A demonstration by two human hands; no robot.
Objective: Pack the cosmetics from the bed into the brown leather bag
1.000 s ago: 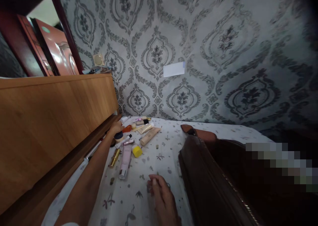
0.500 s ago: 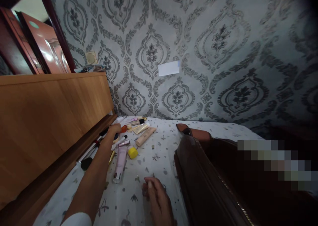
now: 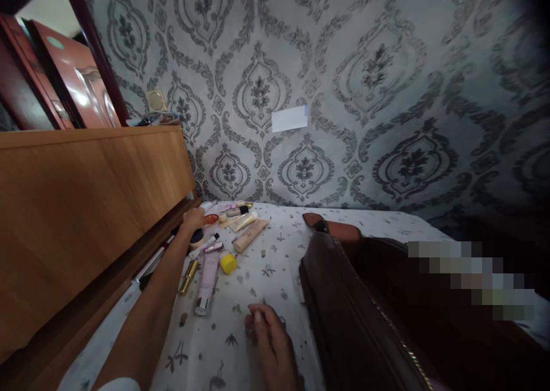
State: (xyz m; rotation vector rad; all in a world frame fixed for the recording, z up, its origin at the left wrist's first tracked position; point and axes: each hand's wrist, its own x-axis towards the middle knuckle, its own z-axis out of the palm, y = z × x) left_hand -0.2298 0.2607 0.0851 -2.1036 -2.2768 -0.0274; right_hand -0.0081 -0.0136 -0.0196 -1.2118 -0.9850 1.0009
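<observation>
At the far left of the printed cloth [image 3: 275, 279], your left hand [image 3: 194, 215] reaches in among the cosmetics, just beside an orange item [image 3: 211, 219] and near a jar [image 3: 196, 238]. Whether its grip is apart or clamped on something, you cannot tell. Your right hand [image 3: 274, 340] is low over the cloth, fingers curled near the thumb; whether they hold anything is unclear too. Nearer you lie a gold tube [image 3: 189, 276], a pink tube [image 3: 208, 283] and a yellow cap [image 3: 228, 263], with a beige tube [image 3: 251, 235] beyond. The brown bag [image 3: 329, 299] gapes open on the right, its contents unreadable. By the look of it, little is done: these pieces lie loose, outside the bag, in no neat order.
</observation>
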